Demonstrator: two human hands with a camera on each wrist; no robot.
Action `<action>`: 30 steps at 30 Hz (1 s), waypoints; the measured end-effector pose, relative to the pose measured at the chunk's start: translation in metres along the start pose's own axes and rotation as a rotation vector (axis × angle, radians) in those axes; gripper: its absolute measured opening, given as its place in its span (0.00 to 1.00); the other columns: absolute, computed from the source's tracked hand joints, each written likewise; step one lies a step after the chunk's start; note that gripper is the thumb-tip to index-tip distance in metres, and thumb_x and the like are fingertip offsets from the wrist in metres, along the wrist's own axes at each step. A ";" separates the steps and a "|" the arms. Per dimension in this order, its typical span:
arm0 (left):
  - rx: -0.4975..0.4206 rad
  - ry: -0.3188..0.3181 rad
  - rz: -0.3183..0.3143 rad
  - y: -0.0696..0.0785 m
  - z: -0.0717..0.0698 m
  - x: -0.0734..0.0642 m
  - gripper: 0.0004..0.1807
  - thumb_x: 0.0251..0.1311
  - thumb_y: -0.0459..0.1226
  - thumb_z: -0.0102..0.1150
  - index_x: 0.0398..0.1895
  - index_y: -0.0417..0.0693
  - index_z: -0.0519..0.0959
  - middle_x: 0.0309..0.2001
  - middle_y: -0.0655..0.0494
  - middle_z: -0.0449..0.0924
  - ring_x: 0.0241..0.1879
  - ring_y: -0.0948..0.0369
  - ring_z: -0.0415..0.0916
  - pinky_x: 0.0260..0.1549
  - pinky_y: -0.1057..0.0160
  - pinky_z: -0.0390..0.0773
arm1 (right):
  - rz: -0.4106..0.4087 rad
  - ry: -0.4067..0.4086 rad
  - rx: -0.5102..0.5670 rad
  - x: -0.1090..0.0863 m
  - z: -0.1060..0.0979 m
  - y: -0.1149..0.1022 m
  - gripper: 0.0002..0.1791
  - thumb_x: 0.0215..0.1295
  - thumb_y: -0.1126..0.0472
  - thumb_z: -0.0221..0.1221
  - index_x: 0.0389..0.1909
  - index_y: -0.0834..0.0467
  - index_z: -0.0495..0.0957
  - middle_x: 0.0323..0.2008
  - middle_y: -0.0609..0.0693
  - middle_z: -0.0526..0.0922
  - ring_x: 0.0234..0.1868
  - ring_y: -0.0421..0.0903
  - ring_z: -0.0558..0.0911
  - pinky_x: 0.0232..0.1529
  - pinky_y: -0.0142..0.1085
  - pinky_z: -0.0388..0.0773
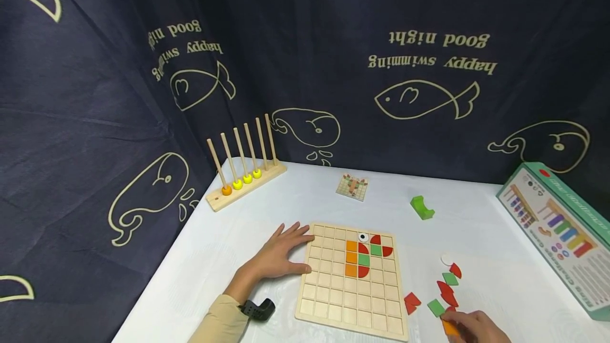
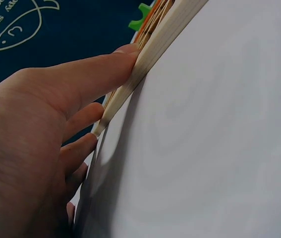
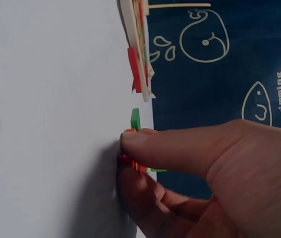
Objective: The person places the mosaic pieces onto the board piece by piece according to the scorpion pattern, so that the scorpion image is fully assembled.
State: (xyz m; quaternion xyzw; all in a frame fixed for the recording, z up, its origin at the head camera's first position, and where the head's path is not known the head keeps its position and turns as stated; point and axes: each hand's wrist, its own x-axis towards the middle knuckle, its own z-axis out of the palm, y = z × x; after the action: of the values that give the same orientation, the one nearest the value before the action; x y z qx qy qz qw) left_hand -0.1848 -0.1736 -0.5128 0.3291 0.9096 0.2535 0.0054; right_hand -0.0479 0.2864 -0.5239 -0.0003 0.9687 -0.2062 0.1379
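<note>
A wooden grid board (image 1: 329, 298) lies flat on the table, with orange, red and green tiles and a white eye disc (image 1: 364, 237) set in its upper right cells. My left hand (image 1: 281, 255) rests along the board's left edge, fingers spread; in the left wrist view the thumb (image 2: 95, 74) touches the wooden side. At the lower right, my right hand (image 1: 478, 327) pinches at an orange tile (image 1: 449, 328) with thumb and fingertips. Beside that tile lie a green square tile (image 1: 436, 308) and several red pieces (image 1: 447, 294). In the right wrist view the thumb (image 3: 170, 148) mostly covers the orange tile.
A peg stand (image 1: 248, 187) with beads is at the back left. A small pattern card (image 1: 352, 187) and a green curved block (image 1: 422, 208) lie behind the board. Red pieces (image 1: 412, 301) sit by its right edge; a game box (image 1: 557, 237) stands far right.
</note>
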 end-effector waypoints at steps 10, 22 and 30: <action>0.000 0.001 -0.014 -0.001 0.000 0.000 0.43 0.51 0.65 0.60 0.69 0.57 0.67 0.72 0.54 0.57 0.73 0.52 0.45 0.69 0.42 0.38 | 0.054 -0.015 0.040 0.012 -0.019 -0.023 0.24 0.48 0.50 0.72 0.46 0.54 0.81 0.31 0.46 0.69 0.30 0.44 0.71 0.32 0.34 0.75; -0.008 -0.006 -0.007 0.001 -0.001 0.001 0.43 0.52 0.64 0.61 0.69 0.56 0.67 0.72 0.57 0.57 0.73 0.53 0.44 0.69 0.43 0.36 | 0.030 -0.011 0.016 0.029 -0.038 -0.041 0.25 0.46 0.46 0.72 0.45 0.52 0.82 0.32 0.47 0.71 0.34 0.46 0.71 0.39 0.41 0.77; 0.009 0.002 -0.010 -0.001 0.002 0.000 0.43 0.51 0.65 0.60 0.69 0.57 0.67 0.72 0.57 0.57 0.73 0.53 0.44 0.69 0.43 0.37 | -0.089 0.099 -0.018 0.035 -0.043 -0.044 0.16 0.46 0.54 0.73 0.38 0.48 0.82 0.32 0.44 0.75 0.34 0.45 0.71 0.40 0.43 0.75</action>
State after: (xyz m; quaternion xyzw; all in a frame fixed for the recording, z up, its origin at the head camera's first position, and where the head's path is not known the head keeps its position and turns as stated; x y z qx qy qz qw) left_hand -0.1852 -0.1728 -0.5147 0.3243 0.9125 0.2494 0.0044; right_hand -0.0956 0.2611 -0.4774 -0.0344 0.9752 -0.2031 0.0804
